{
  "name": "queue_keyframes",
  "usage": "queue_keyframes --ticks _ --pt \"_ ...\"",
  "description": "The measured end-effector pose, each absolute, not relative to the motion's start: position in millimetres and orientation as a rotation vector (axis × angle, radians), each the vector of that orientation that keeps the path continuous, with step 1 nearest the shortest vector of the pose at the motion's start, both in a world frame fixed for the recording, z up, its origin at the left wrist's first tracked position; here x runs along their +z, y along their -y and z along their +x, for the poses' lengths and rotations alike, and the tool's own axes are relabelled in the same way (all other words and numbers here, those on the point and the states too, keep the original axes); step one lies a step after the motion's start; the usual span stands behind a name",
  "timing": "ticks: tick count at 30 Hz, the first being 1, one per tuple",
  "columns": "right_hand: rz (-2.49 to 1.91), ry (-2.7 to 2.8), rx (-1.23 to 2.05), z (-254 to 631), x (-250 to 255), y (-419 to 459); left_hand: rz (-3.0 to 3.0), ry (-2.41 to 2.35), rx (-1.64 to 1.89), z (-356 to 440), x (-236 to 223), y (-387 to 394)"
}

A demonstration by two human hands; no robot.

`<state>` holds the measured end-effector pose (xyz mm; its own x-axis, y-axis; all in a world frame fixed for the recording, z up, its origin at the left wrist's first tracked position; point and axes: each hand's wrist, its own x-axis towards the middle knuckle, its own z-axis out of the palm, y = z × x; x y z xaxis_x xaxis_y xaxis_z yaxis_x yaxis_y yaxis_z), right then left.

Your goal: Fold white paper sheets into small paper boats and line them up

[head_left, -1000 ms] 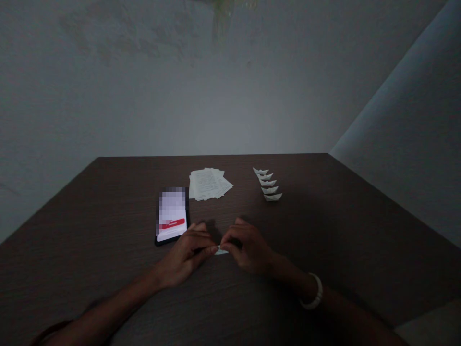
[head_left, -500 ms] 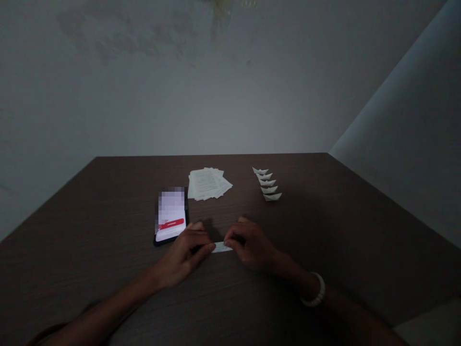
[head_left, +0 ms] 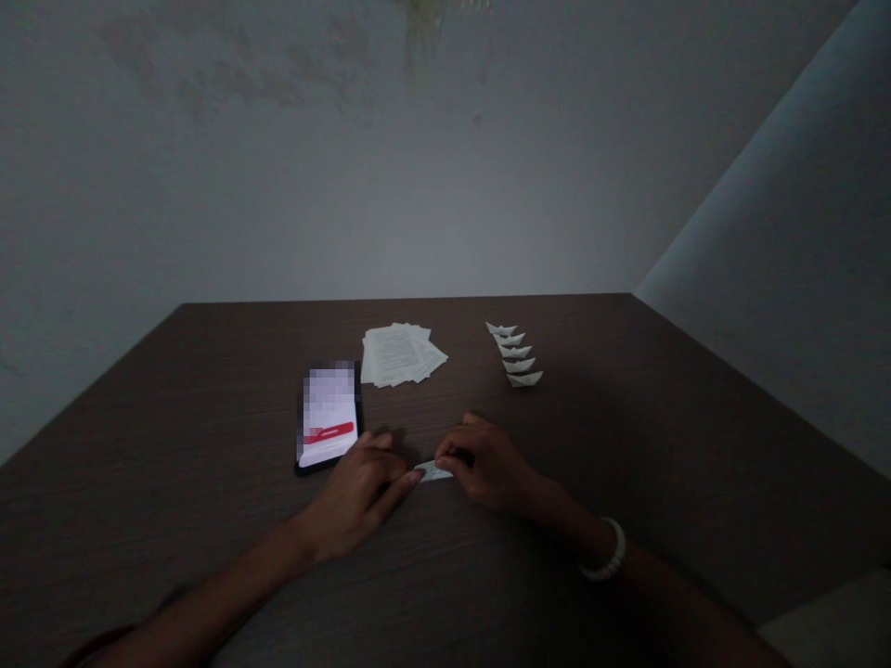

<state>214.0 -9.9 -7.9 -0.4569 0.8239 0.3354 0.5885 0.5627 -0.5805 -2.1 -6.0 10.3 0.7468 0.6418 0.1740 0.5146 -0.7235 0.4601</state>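
A small strip of folded printed paper lies on the dark table between my hands. At its left end, my left hand has its thumb and fingers closed on the paper. My right hand pinches the other end between thumb and forefinger, its remaining fingers curled. Both fingertips cover the paper's ends, so its full shape is hidden. Close beyond my left hand lies a phone with a lit screen, partly blurred out and showing a red bar.
Loose printed sheets lie in a fanned pile beyond my hands. To their right, several small white paper boats stand in a row. The brown table meets a stained grey wall at the back.
The paper between my hands has tilted, its right end now slightly higher. My right hand has moved up a little, and my left fingertips have shifted slightly right.
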Motion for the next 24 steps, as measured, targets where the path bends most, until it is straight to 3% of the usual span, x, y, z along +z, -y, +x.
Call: queue_keyframes --ticks 7,14,24 --pt "-1.153 2.283 0.446 217.9 -6.2 7.7 2.629 -1.097 0.654 -1.7 -0.6 6.6" --pt "-1.119 2.353 0.290 220.3 -7.6 7.2 2.690 -0.984 0.686 -3.8 3.1 6.5" --pt "-1.044 2.650 0.012 218.6 -0.5 14.0 2.943 -0.900 0.384 -7.7 15.4 11.8"
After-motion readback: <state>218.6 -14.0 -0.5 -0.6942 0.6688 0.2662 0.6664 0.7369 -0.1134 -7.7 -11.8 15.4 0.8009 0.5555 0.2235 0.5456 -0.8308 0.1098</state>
